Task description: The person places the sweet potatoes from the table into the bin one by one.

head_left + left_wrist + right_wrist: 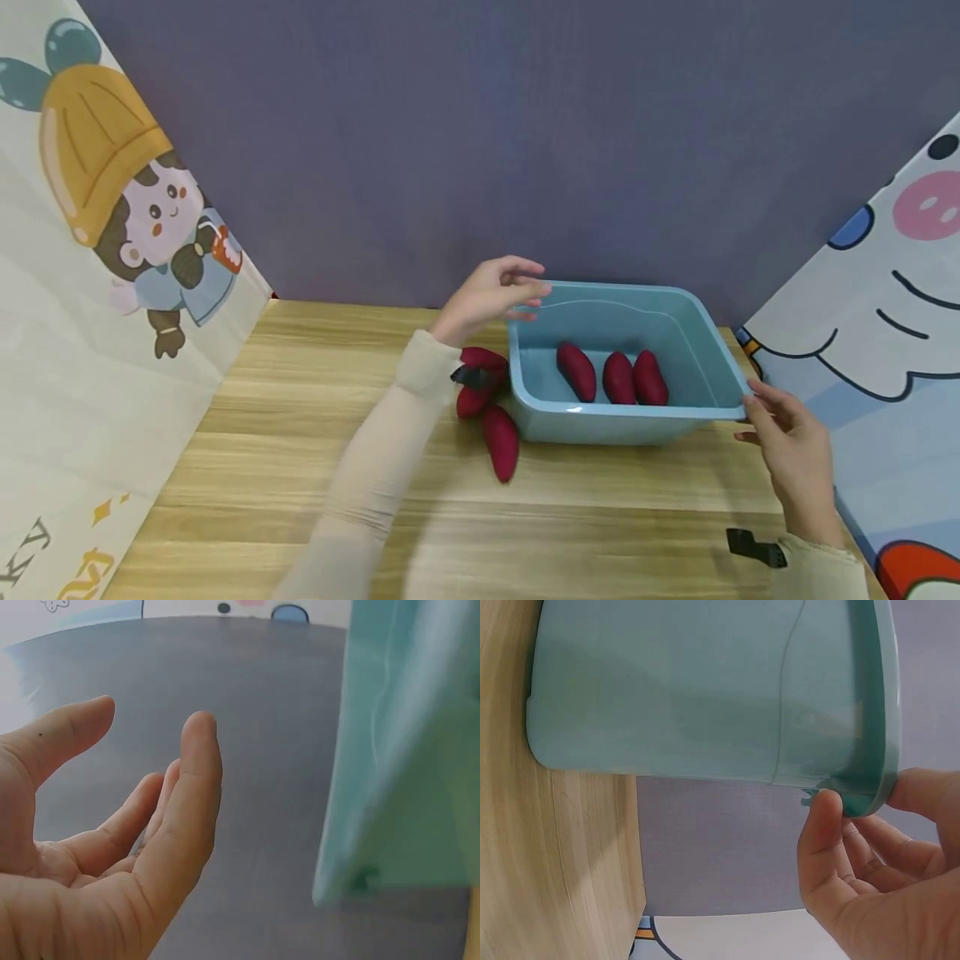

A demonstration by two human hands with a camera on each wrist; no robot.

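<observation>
A blue plastic bin [600, 428] stands on the wooden table with three dark red sweet potatoes [576, 372] lying inside it. Three more sweet potatoes [501, 442] lie on the table against its left side, partly hidden by the left sleeve. My left hand [491, 296] hovers near the bin's far left corner, fingers loosely bent and holding nothing; in the left wrist view a gap separates it from the bin wall [397, 817]. My right hand [797, 458] pinches the rim [891, 697] at the near right corner between thumb and fingers.
A grey-blue panel [450, 150] rises behind the table [300, 417], close to the bin's far side. Cartoon-printed sheets flank the table, one on the left [75, 350] and one on the right [885, 433].
</observation>
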